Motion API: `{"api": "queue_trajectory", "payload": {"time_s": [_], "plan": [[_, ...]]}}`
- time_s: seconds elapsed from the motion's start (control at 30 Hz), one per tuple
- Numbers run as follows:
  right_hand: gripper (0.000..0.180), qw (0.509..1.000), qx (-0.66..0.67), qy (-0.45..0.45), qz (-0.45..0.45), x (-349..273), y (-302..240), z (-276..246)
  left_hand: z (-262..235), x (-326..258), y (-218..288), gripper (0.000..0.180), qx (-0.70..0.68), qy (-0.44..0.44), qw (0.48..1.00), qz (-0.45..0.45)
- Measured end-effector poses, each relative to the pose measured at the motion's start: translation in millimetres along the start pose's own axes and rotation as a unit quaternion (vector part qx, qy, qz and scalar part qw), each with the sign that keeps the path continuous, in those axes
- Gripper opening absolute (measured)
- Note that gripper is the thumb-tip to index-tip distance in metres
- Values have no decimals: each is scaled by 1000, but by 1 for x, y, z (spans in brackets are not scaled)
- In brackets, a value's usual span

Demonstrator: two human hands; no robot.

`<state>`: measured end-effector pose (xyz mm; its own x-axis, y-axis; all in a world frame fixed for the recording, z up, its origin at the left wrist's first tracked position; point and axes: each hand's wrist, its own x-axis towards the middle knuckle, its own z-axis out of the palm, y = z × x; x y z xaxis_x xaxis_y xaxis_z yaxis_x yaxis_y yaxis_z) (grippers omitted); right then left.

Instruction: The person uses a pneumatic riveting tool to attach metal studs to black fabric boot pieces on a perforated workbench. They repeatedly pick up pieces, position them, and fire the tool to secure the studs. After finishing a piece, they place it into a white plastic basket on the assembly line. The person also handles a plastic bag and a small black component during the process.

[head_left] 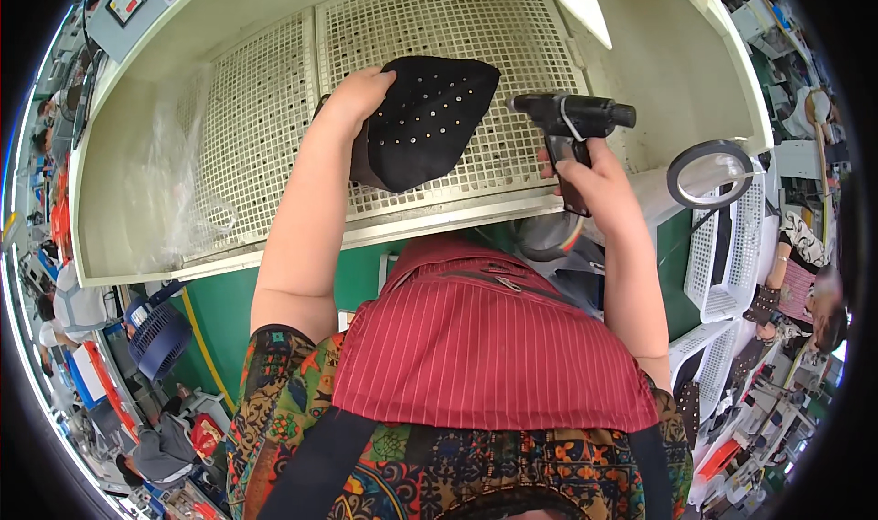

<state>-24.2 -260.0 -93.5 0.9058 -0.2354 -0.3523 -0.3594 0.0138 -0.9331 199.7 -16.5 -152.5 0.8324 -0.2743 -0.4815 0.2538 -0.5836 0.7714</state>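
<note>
Crumpled clear plastic sheet (174, 186) at left edge of white perforated metal grid tray (265, 108). Left hand (358, 95) clenched on black studded fabric piece (425, 122), held over tray centre. Right hand (594, 177) wrapped round black pistol-grip air gun (572, 117), nozzle w/ aim at fabric. Best kept taut, nozzle close, swept across studs.

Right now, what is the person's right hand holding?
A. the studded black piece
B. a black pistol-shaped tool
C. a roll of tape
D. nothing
B: the right hand grips the handle of a black pistol-shaped tool, its nozzle pointing toward the studded black piece held in the left hand.
</note>
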Motion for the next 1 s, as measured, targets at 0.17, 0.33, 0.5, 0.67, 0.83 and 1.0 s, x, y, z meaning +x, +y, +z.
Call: {"api": "queue_trajectory", "payload": {"time_s": [0.17, 0.33, 0.5, 0.67, 0.83, 1.0], "plan": [[40, 937, -302, 34, -169, 1, -21, 25, 4, -8, 15, 35, 16, 2, 1000, -3], [36, 930, -359, 7, -80, -16, -35, 14, 5, -21, 18, 33, 58, 10, 998, 35], [35, 930, -357, -1, -89, -24, -48, 18, 3, -13, 4, 34, 42, 5, 998, 37], [32, 923, -359, 82, -113, -10, -39, 13, 9, -18, 5, 33, 37, 15, 996, 76], [34, 916, -376, 49, -128, -31, -42, 3, 7, -28, 9, 32, 16, -2, 997, 71], [37, 910, -391, 32, -138, -33, -34, 5, 8, -27, 18, 38, 133, -40, 986, 89]]}}
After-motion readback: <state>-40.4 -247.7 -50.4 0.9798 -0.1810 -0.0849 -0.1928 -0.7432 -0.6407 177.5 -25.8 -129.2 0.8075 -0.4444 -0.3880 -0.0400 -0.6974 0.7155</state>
